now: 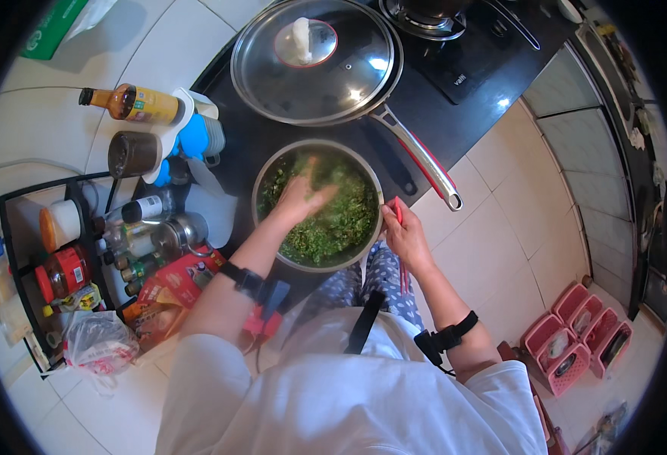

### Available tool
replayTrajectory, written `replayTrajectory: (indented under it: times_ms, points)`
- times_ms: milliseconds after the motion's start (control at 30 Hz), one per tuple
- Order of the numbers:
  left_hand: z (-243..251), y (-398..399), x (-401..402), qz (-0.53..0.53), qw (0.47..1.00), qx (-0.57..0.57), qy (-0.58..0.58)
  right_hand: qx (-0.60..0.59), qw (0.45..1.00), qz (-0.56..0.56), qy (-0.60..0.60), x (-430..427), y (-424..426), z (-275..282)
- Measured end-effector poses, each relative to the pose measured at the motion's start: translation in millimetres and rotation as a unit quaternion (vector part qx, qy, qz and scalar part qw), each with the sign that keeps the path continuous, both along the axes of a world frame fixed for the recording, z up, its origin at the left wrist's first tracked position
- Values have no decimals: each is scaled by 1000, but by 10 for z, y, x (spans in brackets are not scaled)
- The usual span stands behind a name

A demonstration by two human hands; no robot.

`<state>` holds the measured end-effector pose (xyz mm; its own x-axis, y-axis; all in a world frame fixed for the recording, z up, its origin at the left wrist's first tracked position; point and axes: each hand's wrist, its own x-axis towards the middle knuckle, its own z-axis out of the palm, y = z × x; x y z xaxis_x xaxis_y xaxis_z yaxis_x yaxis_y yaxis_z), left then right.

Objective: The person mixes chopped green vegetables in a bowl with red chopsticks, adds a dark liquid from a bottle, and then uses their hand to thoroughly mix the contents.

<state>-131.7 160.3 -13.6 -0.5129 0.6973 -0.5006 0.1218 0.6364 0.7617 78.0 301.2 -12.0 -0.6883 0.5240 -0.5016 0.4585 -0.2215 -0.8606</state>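
Observation:
A round steel basin point(259, 227) stands at the edge of the dark counter, close against me. Chopped green leaves point(333, 227) fill much of it. My left hand point(305, 196) reaches into the basin over the leaves, fingers spread; its fingertips are blurred, and I cannot tell whether they pinch any leaves. At the basin's right rim is my right hand point(404, 233), closed around red chopsticks point(404, 278) that point down towards my lap, with the fingers touching the rim.
Beyond the basin sits a large lidded frying pan point(333, 96), its handle point(424, 159) jutting over the counter edge. A gas burner point(430, 25) is behind. Left are a glass bottle point(154, 105), a rack of jars point(91, 227) and several bottles. Pink baskets point(572, 335) rest on the floor at right.

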Motion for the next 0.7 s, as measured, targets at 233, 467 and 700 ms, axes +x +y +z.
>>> replayTrajectory:
  times_ms: [233,467,700]
  points:
    - [-56,700,534,-134,940,-201,241,1,999,-37,6,-146,50,-152]
    - [195,170,751,-360,855,-72,365,-13,998,-55,-2,-237,93,-203]
    - [268,-111,303,-314,885,-291,186,92,995,-7,23,-397,189,-301]
